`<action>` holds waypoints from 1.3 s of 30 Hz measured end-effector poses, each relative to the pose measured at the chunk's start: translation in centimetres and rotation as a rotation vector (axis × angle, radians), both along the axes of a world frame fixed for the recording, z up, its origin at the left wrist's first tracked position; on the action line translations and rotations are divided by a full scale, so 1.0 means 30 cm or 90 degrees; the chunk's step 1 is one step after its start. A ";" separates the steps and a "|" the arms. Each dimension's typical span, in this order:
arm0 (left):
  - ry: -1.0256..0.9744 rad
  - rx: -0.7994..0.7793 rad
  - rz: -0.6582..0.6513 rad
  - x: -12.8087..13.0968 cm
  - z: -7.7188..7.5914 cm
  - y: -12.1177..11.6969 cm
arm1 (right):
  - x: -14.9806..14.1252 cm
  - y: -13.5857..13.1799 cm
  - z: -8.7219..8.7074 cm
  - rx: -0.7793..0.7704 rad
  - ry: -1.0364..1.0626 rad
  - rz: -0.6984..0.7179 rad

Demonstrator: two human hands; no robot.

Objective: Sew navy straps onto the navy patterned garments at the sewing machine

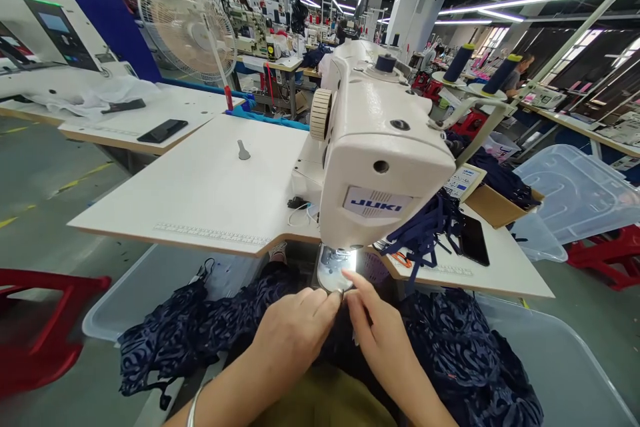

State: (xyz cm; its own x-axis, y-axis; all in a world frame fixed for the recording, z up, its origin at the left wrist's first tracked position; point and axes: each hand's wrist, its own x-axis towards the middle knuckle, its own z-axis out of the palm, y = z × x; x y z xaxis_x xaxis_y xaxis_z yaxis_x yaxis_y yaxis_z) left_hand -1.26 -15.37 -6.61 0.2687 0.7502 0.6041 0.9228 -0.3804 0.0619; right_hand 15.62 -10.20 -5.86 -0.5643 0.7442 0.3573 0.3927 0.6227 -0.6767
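Observation:
My left hand (293, 333) and my right hand (380, 327) meet just below the lit needle area of a white JUKI sewing machine (380, 147). Both hands pinch the edge of a dark navy patterned fabric (465, 353) that lies over my lap and spills to both sides. The fingertips touch each other at the fabric's edge, right in front of the presser foot plate (334, 267). What exactly sits between the fingertips is too small to make out beyond the fabric.
White sewing table (200, 193) with a black phone (473, 240), navy straps (425, 230) and a cardboard box (500, 203). Clear plastic bins (575, 190) at right and below. Red stools (40, 320). A fan (187, 30), another JUKI machine (55, 20) and other workers behind.

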 end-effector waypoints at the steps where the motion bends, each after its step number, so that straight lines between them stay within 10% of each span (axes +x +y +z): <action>1: 0.001 -0.009 -0.002 0.002 -0.002 0.000 | 0.006 0.005 0.003 -0.036 -0.005 0.009; 13: -0.041 -0.060 -0.016 0.012 -0.012 0.001 | 0.033 0.021 0.006 -0.047 -0.062 0.056; 21: -0.100 -0.039 0.016 0.037 -0.050 -0.001 | 0.005 0.017 -0.052 -0.050 0.117 -0.140; 25: -0.118 -0.056 -0.024 0.029 -0.059 -0.010 | 0.009 0.021 -0.048 -0.075 0.094 -0.095; 39: -0.227 -0.485 -0.093 0.012 -0.047 0.006 | 0.097 -0.021 -0.044 -0.055 -0.234 0.128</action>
State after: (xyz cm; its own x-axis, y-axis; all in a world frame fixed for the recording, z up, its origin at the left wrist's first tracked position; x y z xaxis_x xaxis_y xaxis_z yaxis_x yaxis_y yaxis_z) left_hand -0.90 -15.18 -8.01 0.2843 0.9586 0.0162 0.7446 -0.2314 0.6261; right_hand 18.55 -10.83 -7.17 -0.7792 0.6250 0.0472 0.4940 0.6588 -0.5674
